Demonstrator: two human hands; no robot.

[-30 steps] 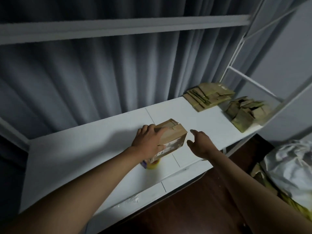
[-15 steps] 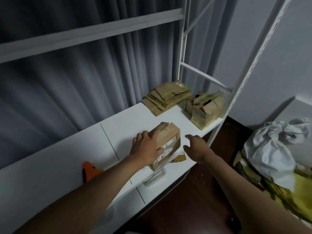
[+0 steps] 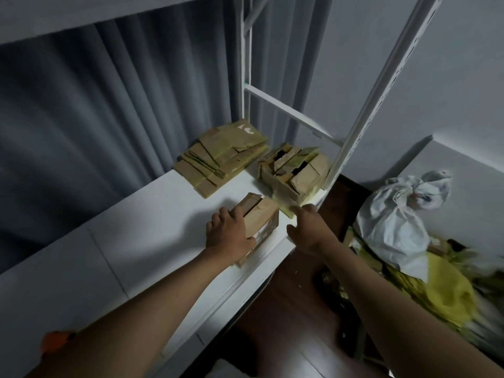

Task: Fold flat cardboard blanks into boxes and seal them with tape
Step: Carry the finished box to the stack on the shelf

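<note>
The left hand [image 3: 229, 236] is keeping a grip on the folded box [image 3: 259, 222], palm lying over its near left side with fingers curled on the top edge. The right hand [image 3: 305, 230] is gripping nothing: it is hovering just right of the box at the shelf's front edge, fingers loosely extended, apart from the cardboard. The box is sitting on the white shelf [image 3: 136, 241] near its front right corner, top flaps meeting along a seam, clear tape showing on its near face. At the lower left an orange object [image 3: 56, 345] is peeking past the left forearm; its kind cannot be told. Farther back, a pile of folded boxes [image 3: 294, 170] is standing by the white upright [image 3: 362, 113]. Left of it, a stack of flat blanks [image 3: 221, 156] is lying against the grey curtain [image 3: 95, 110]. On the floor at right, a tied white bag [image 3: 395, 216] is resting.
</note>
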